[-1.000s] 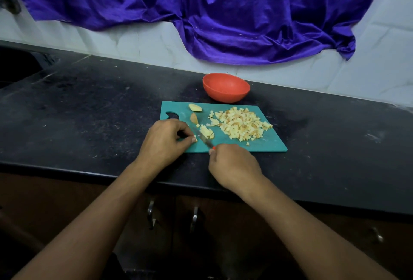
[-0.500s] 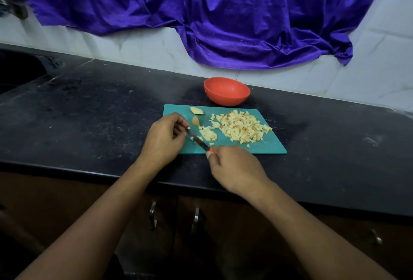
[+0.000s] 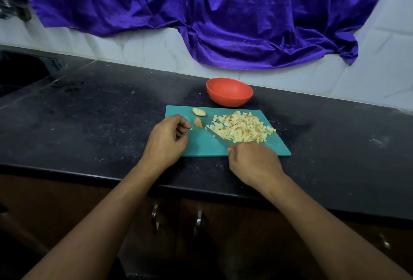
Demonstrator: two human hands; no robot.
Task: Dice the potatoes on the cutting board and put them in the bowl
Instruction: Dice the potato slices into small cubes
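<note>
A teal cutting board (image 3: 201, 145) lies on the dark counter. A heap of diced potato (image 3: 242, 126) covers its right half. Two uncut potato wedges lie at the board's back left, one (image 3: 199, 112) behind the other (image 3: 198, 122). My right hand (image 3: 253, 162) grips a knife (image 3: 218, 137) whose blade lies flat on the board against the left edge of the heap. My left hand (image 3: 166, 138) rests on the board's left edge, fingers loosely curled, with a tiny potato bit at its fingertips. The red bowl (image 3: 229, 92) stands just behind the board; I see no potato in it.
A purple cloth (image 3: 201, 15) hangs over the white tiled wall behind the counter. The counter's front edge runs under my wrists, with cabinet door handles (image 3: 176, 218) below. A dark sink recess (image 3: 20, 71) sits at the far left.
The knife has swept the small cut pile rightwards into the main heap. My left hand has let go of the piece that it steadied and drawn back to the left.
</note>
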